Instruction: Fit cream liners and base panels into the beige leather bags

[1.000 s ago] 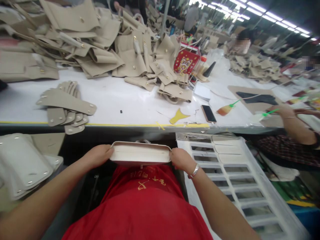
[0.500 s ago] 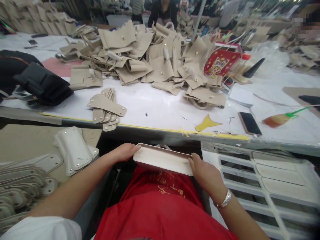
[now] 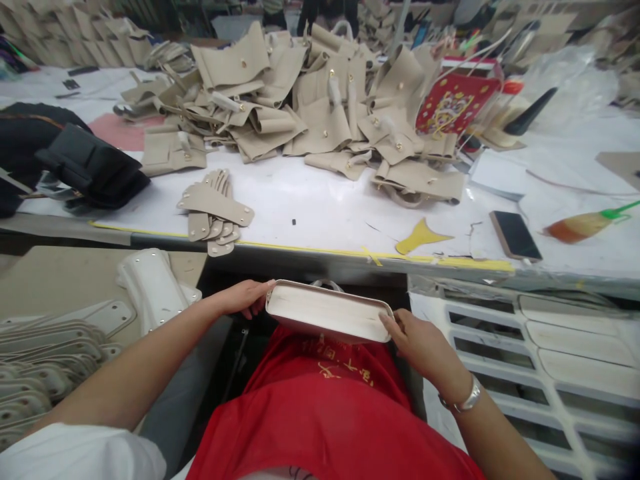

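A beige handbag (image 3: 330, 311) is held across my lap, its long pale bottom, edged by a thin raised rim, turned up toward me. A loop like a handle shows just behind its far edge. My left hand (image 3: 249, 298) grips the left end, with the fingertips at the rim's corner and the other fingers curled below. At the right end my right hand (image 3: 414, 337) is closed round the side, thumb lying over the pale panel. The lower body of the bag is mostly hidden from above.
Beige bag pieces (image 3: 320, 120) are heaped on the white table (image 3: 280, 190). Nearer are strap pieces (image 3: 217, 207), a yellow scrap (image 3: 423, 237), a phone (image 3: 516, 235) and a glue bottle (image 3: 575, 223). Riveted panels (image 3: 155, 287) lie left; a slatted white rack (image 3: 487, 343) stands right.
My view has shifted slightly. The bag stays between both hands, and my right thumb has moved a little on the panel. The table items look undisturbed.
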The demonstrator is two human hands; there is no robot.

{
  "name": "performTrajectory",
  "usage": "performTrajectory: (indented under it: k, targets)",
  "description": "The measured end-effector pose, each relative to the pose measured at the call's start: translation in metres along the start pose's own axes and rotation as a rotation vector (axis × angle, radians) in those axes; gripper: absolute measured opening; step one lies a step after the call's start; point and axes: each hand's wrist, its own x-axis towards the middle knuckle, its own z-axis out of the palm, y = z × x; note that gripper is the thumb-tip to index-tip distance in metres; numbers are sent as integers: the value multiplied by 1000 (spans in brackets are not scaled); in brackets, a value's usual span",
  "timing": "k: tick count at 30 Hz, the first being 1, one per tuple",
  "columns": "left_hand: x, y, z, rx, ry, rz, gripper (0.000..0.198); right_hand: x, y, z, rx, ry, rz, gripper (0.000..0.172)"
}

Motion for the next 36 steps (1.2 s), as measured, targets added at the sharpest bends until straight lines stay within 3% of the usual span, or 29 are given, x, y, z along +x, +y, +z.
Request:
performTrajectory:
  k: [2,4,9,14,20,25,29,33,36]
  targets:
    - [-4,-4,5,-8,-1,1,57,-7,-2,1,1,-5,44,41]
    - [-7,-4,10,140,50,21,50,-10,-5,0,-55,-2,46,38]
    - [-5,6,16,392,199,66,39,-9,-10,-4,-317,-35,-127,18]
    - [0,8,16,470,235,135,40,-7,-5,-4,-411,-77,-193,18]
    - [1,2,11,321,140,215,42,-10,-4,1,-408,-48,-201,25]
    - [3,-3,7,34,-27,99,56,-12,-6,3,-387,-30,-198,25]
    - [6,-4,8,-295,-47,-36,65,-8,-3,3,-237,-38,-112,30]
    - [7,-2,11,-136,26,-47,43,-5,-1,2,-28,-23,37,46]
    - [6,3,11,-17,82,-5,27,-5,-3,-1,-150,-33,-30,36]
